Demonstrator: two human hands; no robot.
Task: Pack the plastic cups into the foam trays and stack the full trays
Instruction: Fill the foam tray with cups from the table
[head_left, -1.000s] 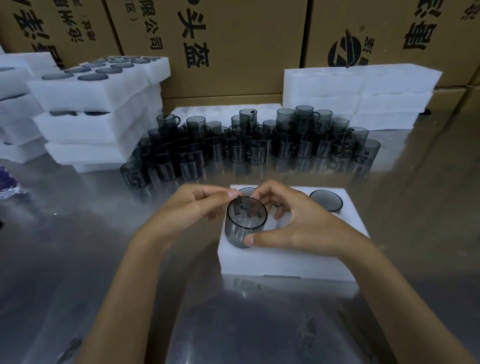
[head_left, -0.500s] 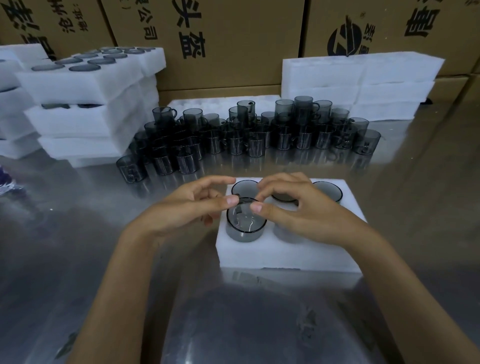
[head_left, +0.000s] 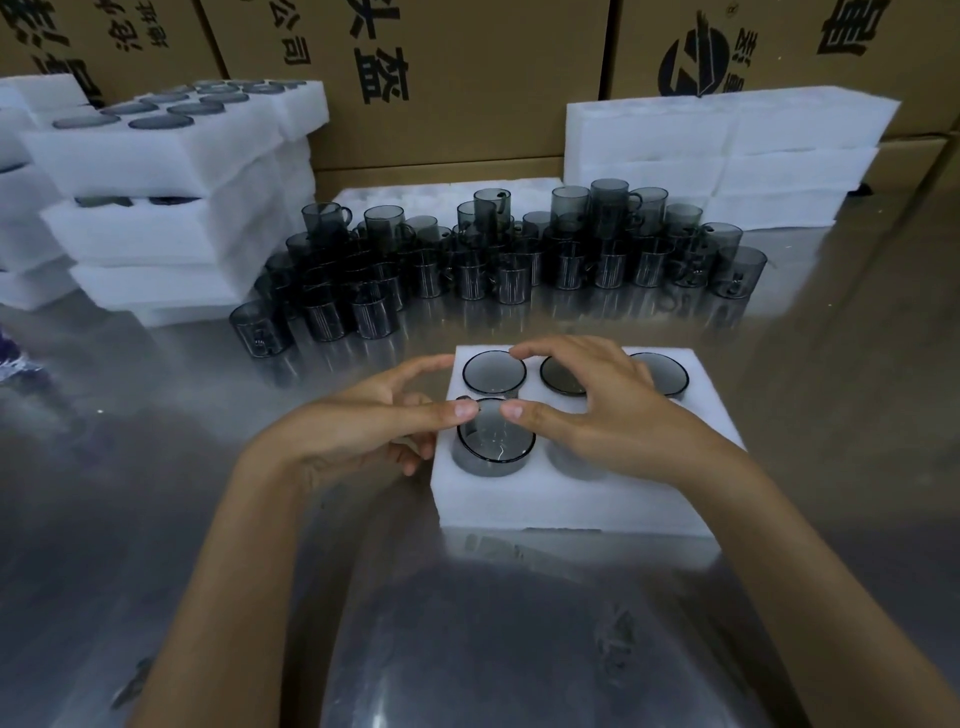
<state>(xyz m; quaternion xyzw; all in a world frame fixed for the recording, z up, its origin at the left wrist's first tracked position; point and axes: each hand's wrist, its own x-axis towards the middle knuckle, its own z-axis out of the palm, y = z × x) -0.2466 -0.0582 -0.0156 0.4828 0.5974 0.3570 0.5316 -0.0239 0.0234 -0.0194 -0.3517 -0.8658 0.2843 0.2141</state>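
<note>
Both thumbs press the rim of a smoky cup (head_left: 494, 439) sunk partway into the foam tray's (head_left: 571, 499) near-left hole; left hand (head_left: 363, 421) and right hand (head_left: 597, 410) grip nothing, fingers loosely spread.

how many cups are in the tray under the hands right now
4 visible in the foam tray: back-left cup, back-middle cup, back-right cup, and the front-left cup, not yet fully seated. The right hand covers the front-middle pocket, so one may be hidden.
</note>
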